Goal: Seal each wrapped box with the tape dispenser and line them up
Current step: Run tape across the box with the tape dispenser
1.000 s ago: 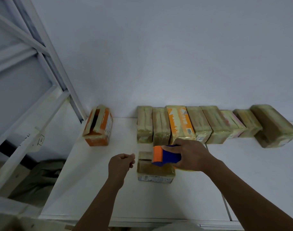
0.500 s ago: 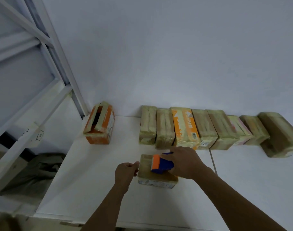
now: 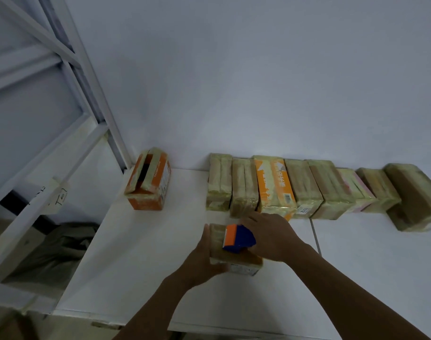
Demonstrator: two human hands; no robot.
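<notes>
Sealing step: my left hand (image 3: 204,257) grips the wrapped box (image 3: 245,266) on the table (image 3: 136,253), before the lined-up row (image 3: 307,190); my right hand (image 3: 270,238) clasps the tape dispenser (image 3: 236,238) atop it. Next, likely, a steady pull across.

Plain white wall (image 3: 258,82) out past the fingers (image 3: 252,220), and the light's pretty dim and kinda bluish. White table (image 3: 136,253) under them, with a seam (image 3: 315,236) running just right of the fingers. Way off left there's a white metal frame (image 3: 91,94) with diagonal braces, a paper label (image 3: 55,196) stuck on it, and a dark grey bundle (image 3: 55,251) lower down beside the table.
</notes>
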